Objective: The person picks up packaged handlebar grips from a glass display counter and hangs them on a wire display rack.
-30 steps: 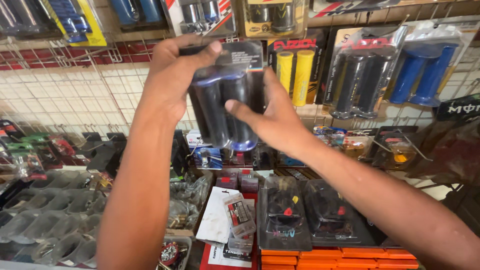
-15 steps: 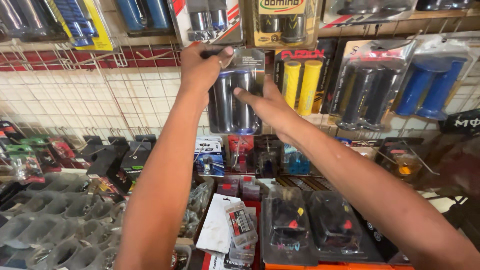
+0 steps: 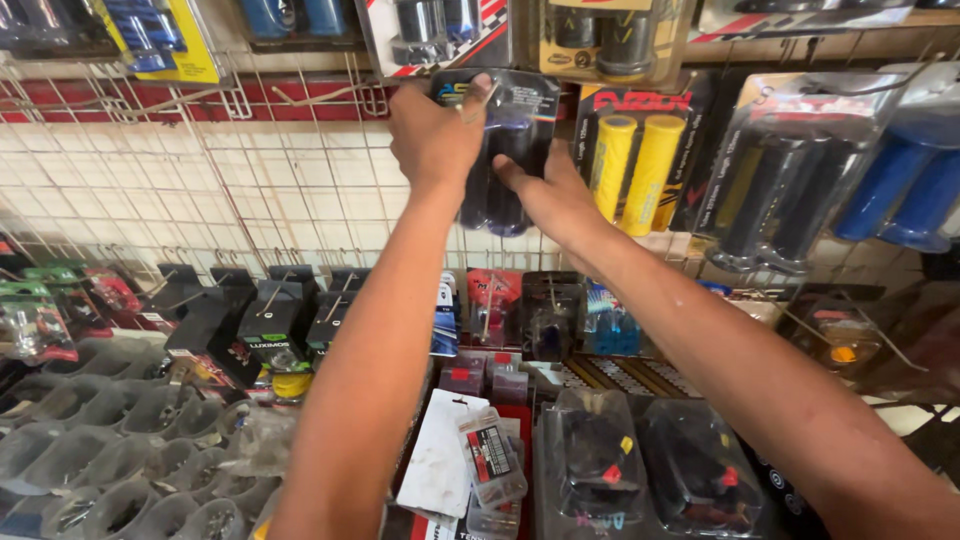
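Note:
A clear blister pack of black handlebar grips [image 3: 512, 130] is held up against the white wire display grid [image 3: 150, 190], just left of a pack of yellow grips [image 3: 635, 165]. My left hand [image 3: 435, 135] grips the pack's top left corner, thumb over its upper edge. My right hand [image 3: 550, 195] holds the pack from its lower right side, fingers spread behind and under it. Both forearms reach up from the bottom of the head view and cover part of the goods below.
More grip packs hang around: black ones [image 3: 770, 190] and blue ones [image 3: 900, 180] to the right, others along the top row. Small packaged parts hang on hooks lower down [image 3: 280, 320]. Boxed items [image 3: 600, 460] and plastic trays [image 3: 100, 450] lie below.
Both hands have carried the pack of black grips upward and away from me, up to the wire grid beside the yellow grips. The view has tilted slightly with them.

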